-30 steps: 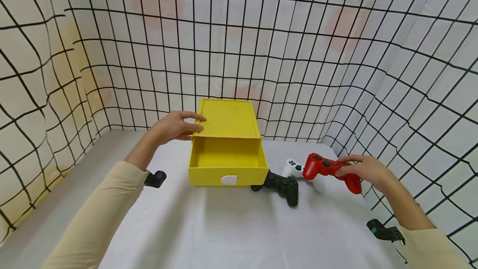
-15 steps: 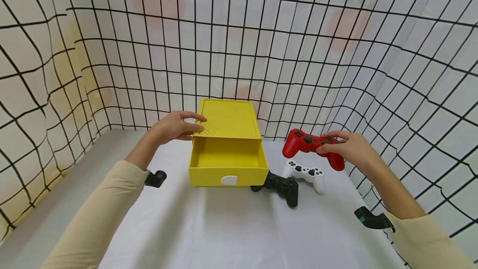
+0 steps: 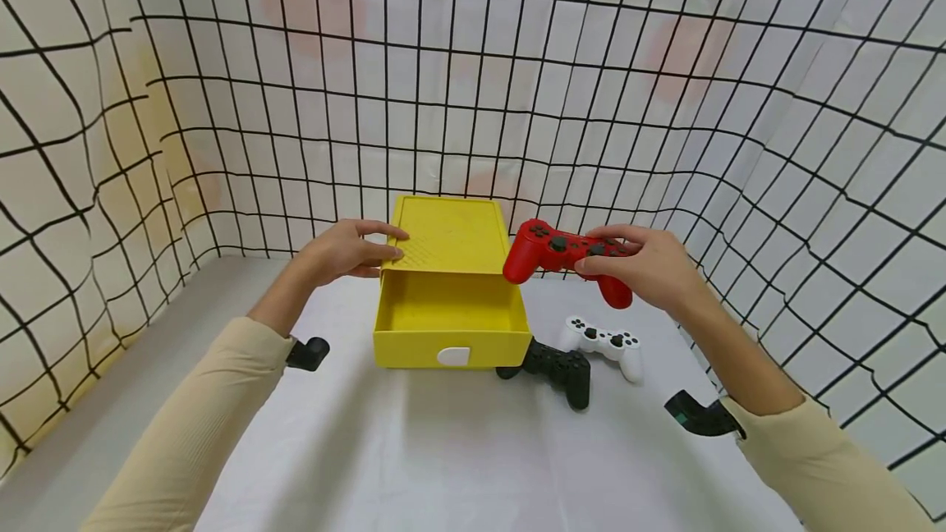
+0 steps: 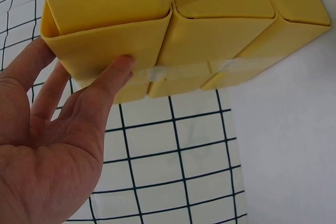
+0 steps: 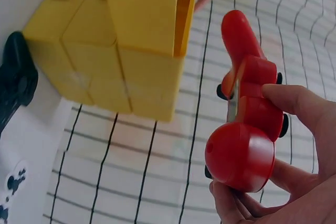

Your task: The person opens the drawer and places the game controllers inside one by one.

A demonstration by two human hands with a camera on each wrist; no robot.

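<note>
In the head view, my right hand point(image 3: 654, 269) pinches a red game controller point(image 3: 543, 251) by its right half, thumb in front and fingers behind. It is held in the air, its left grip overlapping the right edge of a yellow drawer unit point(image 3: 461, 228). The unit is a stack of three drawers, and the top drawer point(image 3: 414, 350) is pulled out, showing a bare yellow inside. My left hand point(image 3: 343, 251) rests at the unit's left edge with extended fingers on its top; the left wrist view shows a digit point(image 4: 113, 77) against the side wall.
A black game controller point(image 3: 556, 364) lies on the white tabletop point(image 3: 473, 458) against the drawer unit's right front. Behind it to the right lies a white game controller point(image 3: 602, 341). Black grid netting point(image 3: 458, 89) over white cloth encloses the back and both sides.
My right hand has carried the red controller up and leftward, from over the white controller to beside the drawer unit's top. The white controller has come into full sight. My left hand stays put.
</note>
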